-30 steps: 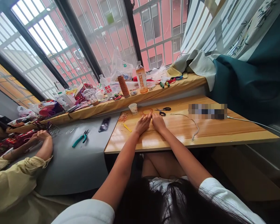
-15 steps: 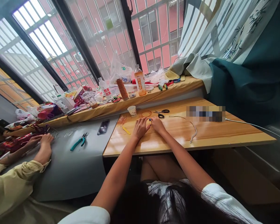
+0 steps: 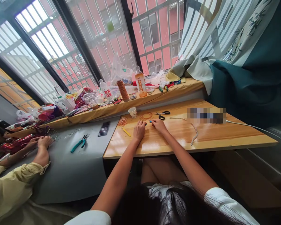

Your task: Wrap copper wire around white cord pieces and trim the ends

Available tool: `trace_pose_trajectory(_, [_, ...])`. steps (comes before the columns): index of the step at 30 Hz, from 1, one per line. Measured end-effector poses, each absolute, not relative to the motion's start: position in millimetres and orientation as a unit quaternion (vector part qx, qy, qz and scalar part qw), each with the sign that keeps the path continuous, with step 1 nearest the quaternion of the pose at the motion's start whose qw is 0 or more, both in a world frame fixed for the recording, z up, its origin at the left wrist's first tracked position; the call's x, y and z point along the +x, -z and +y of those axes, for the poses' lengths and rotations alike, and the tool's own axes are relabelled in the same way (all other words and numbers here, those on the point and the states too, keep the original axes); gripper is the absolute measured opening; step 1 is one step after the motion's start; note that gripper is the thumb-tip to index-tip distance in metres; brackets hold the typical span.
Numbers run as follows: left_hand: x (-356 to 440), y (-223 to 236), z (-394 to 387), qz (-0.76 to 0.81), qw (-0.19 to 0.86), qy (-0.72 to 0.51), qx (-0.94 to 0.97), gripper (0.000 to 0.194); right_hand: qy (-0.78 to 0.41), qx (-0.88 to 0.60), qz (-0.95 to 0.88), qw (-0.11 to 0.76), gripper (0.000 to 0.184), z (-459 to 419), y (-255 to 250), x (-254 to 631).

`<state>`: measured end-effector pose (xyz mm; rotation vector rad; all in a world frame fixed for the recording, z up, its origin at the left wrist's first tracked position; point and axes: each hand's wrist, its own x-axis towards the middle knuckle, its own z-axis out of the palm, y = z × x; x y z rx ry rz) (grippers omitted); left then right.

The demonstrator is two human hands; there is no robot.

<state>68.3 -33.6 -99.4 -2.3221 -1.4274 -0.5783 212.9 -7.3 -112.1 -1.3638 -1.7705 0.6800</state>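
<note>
Both of my hands rest on the wooden table (image 3: pixel 201 137), a short gap between them. My left hand (image 3: pixel 140 130) is curled, its fingertips pinched on something too small to name. My right hand (image 3: pixel 158 124) is closed on a small blue-tipped item (image 3: pixel 150 121) that points toward the left hand. Just beyond the hands lies a coil of thin orange wire (image 3: pixel 146 116). A bundle of short orange pieces (image 3: pixel 122 121) and a yellow strip (image 3: pixel 126 132) lie to the left of my left hand.
Black scissors (image 3: pixel 163 114), a paper cup (image 3: pixel 132 112) and a white cord (image 3: pixel 194 132) lie on the table. Teal pliers (image 3: pixel 80 142) sit on the grey table (image 3: pixel 72 168), where another person's hands (image 3: pixel 41 142) work. The cluttered sill holds a thread spool (image 3: pixel 123 90) and bottle (image 3: pixel 140 82).
My hands were pressed together near the wire coil; they have drawn slightly apart, and the blue-tipped item now shows in my right hand. The other person's hands shifted a little.
</note>
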Motion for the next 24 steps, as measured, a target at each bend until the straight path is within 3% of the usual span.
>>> trace_pose_trajectory(14, [76.5, 94.2, -38.7, -0.523, 0.155, 0.157, -0.823, 0.019, -0.410, -0.455, -0.639, 0.466, 0.028, -4.0, 113.2, 214.5])
trace_pose_trajectory(24, [77.4, 91.1, -39.7, -0.533, 0.122, 0.137, -0.826, 0.021, -0.404, -0.480, -0.634, 0.452, 0.028, -1.7, 120.0, 215.5])
